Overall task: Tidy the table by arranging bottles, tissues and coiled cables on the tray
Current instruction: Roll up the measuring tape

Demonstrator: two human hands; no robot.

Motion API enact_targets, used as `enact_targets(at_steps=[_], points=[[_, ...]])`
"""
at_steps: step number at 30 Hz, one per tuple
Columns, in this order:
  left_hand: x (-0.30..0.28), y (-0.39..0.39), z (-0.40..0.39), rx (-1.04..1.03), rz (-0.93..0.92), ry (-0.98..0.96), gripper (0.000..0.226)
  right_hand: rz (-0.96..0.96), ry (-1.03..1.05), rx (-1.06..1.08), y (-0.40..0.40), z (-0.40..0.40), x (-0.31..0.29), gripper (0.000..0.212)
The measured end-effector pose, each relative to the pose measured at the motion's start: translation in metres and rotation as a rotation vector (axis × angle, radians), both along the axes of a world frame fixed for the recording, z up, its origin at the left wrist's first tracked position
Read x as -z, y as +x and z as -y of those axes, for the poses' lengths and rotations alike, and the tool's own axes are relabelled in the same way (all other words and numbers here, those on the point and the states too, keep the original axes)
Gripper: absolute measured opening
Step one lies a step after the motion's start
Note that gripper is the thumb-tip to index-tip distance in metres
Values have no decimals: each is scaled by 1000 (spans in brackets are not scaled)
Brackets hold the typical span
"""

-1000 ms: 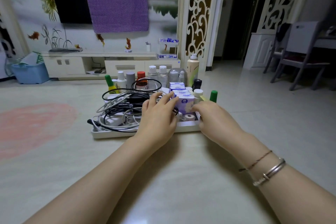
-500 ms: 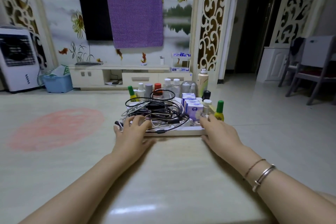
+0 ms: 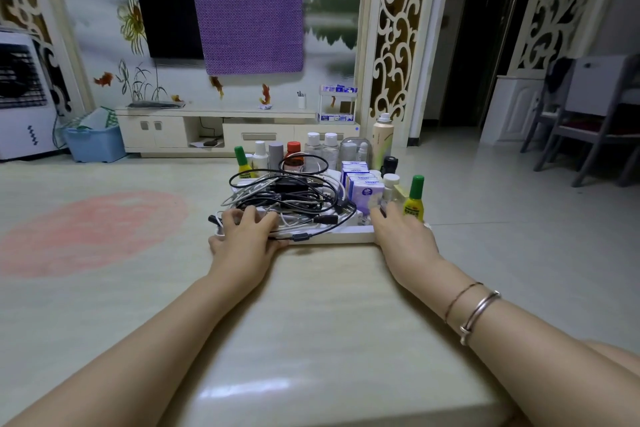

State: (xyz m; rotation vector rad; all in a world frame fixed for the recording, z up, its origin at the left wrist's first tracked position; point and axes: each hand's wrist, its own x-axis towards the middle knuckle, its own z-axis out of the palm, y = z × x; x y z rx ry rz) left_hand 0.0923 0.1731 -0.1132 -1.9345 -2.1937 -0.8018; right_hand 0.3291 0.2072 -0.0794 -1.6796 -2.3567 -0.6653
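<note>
A shallow white rectangular tray [image 3: 341, 236] sits at the far end of the pale glossy table [image 3: 322, 329], and its two near corners are gripped. The left hand [image 3: 244, 239] is closed over the left corner, fingers resting on the tangled black and white cables [image 3: 289, 199]. The right hand [image 3: 401, 236] is clamped on the right corner, its fingertips blurred. A row of white-and-purple tissue packs [image 3: 362, 184] fills the tray's middle; their blue lettering cannot be read. A yellow green-capped bottle [image 3: 414, 199] stands just beside the right hand, its red label illegible. More bottles [image 3: 320, 149] line the far edge, partly hidden by the cables.
</note>
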Motion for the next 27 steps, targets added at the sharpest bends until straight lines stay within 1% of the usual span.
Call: enact_targets(at_steps=[3, 7, 11, 14, 18, 27], points=[[2, 1, -1, 0, -12, 14, 23, 7, 19, -32, 1, 1, 3, 58], [4, 0, -7, 2, -14, 29, 21, -32, 24, -49, 4, -7, 5, 60], [5, -6, -18, 1, 10, 37, 22, -34, -8, -51, 0, -16, 5, 45], [5, -7, -28, -11, -1, 35, 25, -43, -17, -58, -1, -26, 3, 39], [3, -15, -49, -10, -5, 13, 23, -51, -29, -62, -7, -45, 1, 38], [-3, -34, -106, -2, 11, -51, 20, -61, -72, -48, -30, -105, -4, 44]])
